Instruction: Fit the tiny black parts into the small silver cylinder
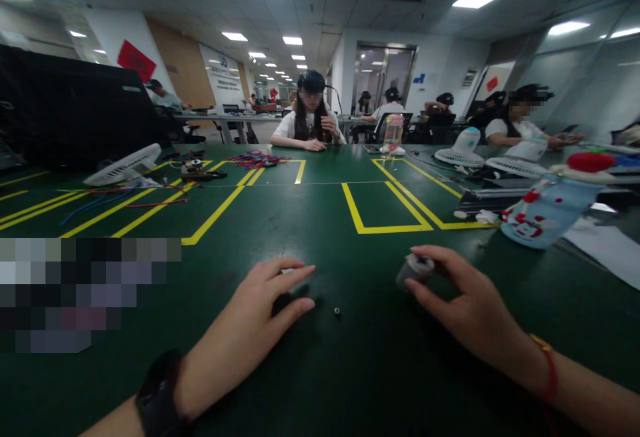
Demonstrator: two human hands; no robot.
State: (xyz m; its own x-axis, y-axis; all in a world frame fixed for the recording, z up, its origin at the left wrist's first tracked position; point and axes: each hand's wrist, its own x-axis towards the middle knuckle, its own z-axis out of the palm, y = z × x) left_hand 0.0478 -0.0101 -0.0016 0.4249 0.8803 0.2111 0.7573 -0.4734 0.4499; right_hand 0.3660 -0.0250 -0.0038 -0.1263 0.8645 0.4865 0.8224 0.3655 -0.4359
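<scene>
My right hand (467, 307) rests on the green table (350, 370) and grips a small grey cylindrical part (415, 269) between thumb and fingers. My left hand (260, 317) lies palm down on the table to the left, fingers spread, with a small pale object (286, 269) just under its fingertips. A tiny dark ring-shaped piece (337, 311) lies on the table between the two hands, touching neither. A black watch sits on my left wrist and a red cord on my right wrist.
Yellow tape lines (385, 227) mark boxes on the table. A light-blue bottle with a red cap (550, 207) lies at the right beside white fan parts (465, 150). A fan grille (123, 165) and coloured wires (257, 158) lie at left. Other people sit across.
</scene>
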